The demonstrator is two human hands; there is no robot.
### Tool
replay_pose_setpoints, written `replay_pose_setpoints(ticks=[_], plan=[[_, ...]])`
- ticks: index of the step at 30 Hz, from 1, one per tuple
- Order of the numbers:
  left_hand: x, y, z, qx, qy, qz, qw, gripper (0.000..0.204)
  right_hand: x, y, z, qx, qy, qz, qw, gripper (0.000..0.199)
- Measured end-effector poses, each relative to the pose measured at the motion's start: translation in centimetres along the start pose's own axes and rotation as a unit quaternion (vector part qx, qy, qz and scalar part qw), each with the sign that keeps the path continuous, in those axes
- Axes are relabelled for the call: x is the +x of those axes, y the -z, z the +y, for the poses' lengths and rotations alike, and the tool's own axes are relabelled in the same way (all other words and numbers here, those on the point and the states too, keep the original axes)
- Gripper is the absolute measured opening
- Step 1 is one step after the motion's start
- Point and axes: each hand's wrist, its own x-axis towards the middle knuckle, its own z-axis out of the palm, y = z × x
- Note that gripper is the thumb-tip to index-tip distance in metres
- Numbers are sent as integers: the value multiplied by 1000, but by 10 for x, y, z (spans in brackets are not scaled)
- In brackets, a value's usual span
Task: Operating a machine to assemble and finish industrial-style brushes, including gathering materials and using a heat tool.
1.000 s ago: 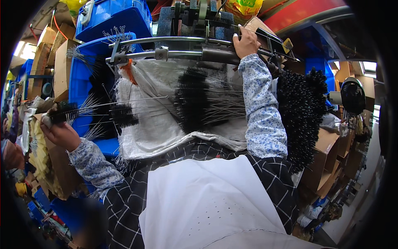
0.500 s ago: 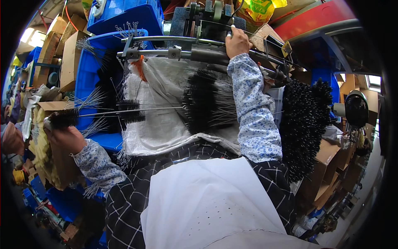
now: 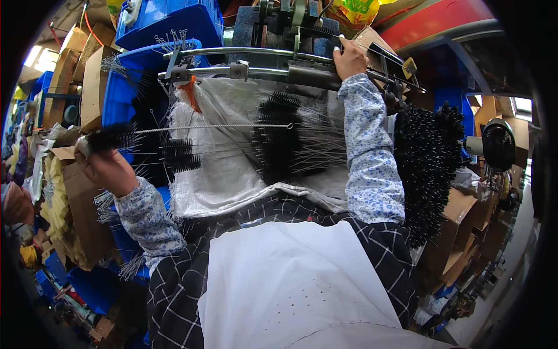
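My left hand grips the bristled end of a black twisted-wire brush at the left. Its bare wire stem reaches right and finishes in a small loop above the lap. Up at the metal machine, my right hand is pinched at the end of a thin dark-bristled wire; the fingertips partly hide that end. Below the machine's rails, black wire brushes lie in a bundle on a white woven sack over my lap. A smaller black brush lies left of them.
A blue bin with wire brushes stands at the left, another blue bin behind it. A big heap of black brushes rises right of my right arm. Cardboard boxes stand on both sides. Part of another person shows far left.
My left hand has lifted the brush up and slightly right. My right hand has shifted right along the machine, and dark bristles now show on the wire there.
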Motion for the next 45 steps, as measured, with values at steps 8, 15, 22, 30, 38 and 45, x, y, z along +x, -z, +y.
replay_pose_setpoints(ticks=[8, 15, 22, 30, 38, 45], plan=[[-42, -72, -41, 22, 122, -154, 980, 15, 47, 11, 51, -201, -10, -90, 976, 34], [-79, -107, -64, 84, 199, -256, 942, 17, -10, 96, 62, 99, 63, -241, 964, 31], [-154, -133, -87, -12, 288, -321, 902, 16, -97, 78, -58, 309, 188, -337, 869, 36], [-33, 24, -62, 519, 23, -259, 814, 28, -17, 18, -25, -59, 47, 25, 997, 26], [-39, 93, -59, 542, 193, -312, 756, 18, -2, -4, -14, -48, 86, 41, 994, 27], [-40, 72, -59, 566, 158, -297, 753, 18, -1, 2, -18, -42, 92, 34, 994, 28]])
